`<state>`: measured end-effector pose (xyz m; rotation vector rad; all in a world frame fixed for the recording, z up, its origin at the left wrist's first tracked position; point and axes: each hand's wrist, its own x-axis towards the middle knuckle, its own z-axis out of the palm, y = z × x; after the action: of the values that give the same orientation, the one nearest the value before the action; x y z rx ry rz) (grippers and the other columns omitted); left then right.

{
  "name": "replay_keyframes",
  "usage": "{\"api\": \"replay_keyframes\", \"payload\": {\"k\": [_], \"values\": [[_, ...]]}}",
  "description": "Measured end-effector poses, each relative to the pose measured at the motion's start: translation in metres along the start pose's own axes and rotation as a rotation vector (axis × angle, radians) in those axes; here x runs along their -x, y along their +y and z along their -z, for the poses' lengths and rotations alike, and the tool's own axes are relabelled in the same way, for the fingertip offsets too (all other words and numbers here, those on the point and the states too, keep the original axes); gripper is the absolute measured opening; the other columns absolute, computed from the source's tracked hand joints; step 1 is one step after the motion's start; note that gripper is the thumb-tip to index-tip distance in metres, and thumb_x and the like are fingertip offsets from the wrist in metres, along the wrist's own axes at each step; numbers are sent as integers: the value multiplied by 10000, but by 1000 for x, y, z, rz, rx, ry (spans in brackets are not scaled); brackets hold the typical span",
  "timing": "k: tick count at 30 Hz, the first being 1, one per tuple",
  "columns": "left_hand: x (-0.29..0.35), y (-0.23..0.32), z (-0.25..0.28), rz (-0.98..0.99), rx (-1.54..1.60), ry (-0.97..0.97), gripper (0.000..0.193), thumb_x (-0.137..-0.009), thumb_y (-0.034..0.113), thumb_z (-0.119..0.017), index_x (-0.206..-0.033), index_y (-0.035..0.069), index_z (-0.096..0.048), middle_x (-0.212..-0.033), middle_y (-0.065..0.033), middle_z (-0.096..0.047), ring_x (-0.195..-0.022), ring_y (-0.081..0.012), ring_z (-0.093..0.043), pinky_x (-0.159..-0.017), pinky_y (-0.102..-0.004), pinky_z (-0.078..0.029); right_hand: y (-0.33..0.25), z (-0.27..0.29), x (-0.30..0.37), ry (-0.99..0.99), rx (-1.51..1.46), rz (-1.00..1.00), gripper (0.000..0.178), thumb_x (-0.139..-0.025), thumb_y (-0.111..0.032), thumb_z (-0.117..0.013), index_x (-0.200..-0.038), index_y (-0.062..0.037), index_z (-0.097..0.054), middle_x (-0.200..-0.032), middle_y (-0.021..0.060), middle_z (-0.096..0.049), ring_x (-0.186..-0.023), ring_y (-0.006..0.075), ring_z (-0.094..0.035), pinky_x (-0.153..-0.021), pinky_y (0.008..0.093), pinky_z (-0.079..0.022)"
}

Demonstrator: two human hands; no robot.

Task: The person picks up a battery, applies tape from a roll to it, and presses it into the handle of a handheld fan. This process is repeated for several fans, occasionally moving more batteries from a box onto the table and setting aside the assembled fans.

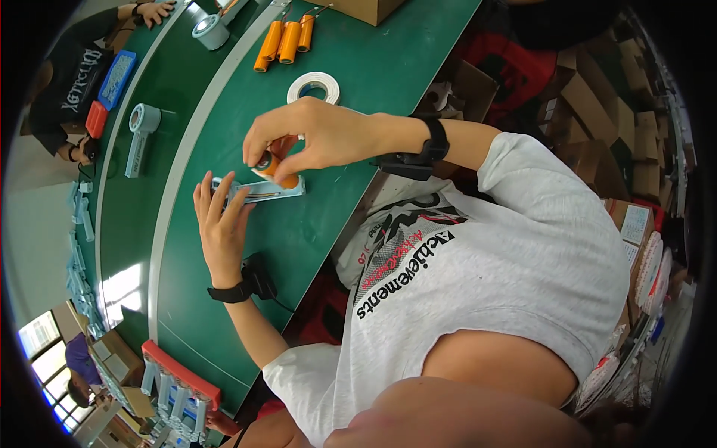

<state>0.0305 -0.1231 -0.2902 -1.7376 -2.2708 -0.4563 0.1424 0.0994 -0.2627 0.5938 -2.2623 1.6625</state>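
My right hand (310, 138) is closed around an orange cylindrical battery (286, 178), its dark end tilted up. The battery is just over a light-blue plastic housing (276, 193), a long open shell lying on the green table; thin wires show inside it. My left hand (218, 224) grips the housing's other end between thumb and fingers, which partly hide that end. A roll of white tape (314, 87) lies beyond my right hand. Several more orange batteries (287, 41) with wire leads rest together farther along the table.
Past a metal rail runs a green belt carrying light-blue units with round heads (140, 142). Across it, a co-worker (71, 89) sits near a blue tray (117, 80). A red rack (183, 373) with housings stands at lower left. Cardboard boxes (590, 104) pile up at right.
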Motion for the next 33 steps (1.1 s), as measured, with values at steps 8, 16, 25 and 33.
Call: {"api": "replay_keyframes", "payload": {"k": [8,16,25,33], "values": [[-18,37,-7,64,-122,-34,179,-703,52,-646,-861,43,-561,-1133,-70,-491,-1046,-294,-461,-923,-438,-339,33,-20,14,-145,299,238,126,-735,-53,-627,-845,-37,-566,-956,50,-574,-842,194,-560,-683,298,-471],[-5,18,-39,330,560,315,76,-806,-17,-497,-859,8,-450,-1041,-121,-509,-978,-268,-477,-829,-351,-379,41,-20,17,-150,734,396,214,-716,-107,-633,-916,-112,-560,-933,-20,-565,-760,174,-491,-740,294,-389],[-12,14,-41,282,365,293,35,-840,-31,-421,-841,4,-421,-1006,-126,-522,-922,-261,-482,-790,-332,-389,55,-32,2,-370,1054,387,473,-773,-306,-589,-1183,-139,-421,-883,-22,-547,-674,164,-516,-702,277,-357],[-13,17,-36,272,271,222,24,-850,-15,-412,-845,6,-423,-1015,-117,-520,-916,-259,-479,-789,-325,-388,60,-32,3,-527,812,185,637,-804,-472,-526,-1284,-121,-297,-874,45,-573,-582,229,-561,-567,336,-412]]}}
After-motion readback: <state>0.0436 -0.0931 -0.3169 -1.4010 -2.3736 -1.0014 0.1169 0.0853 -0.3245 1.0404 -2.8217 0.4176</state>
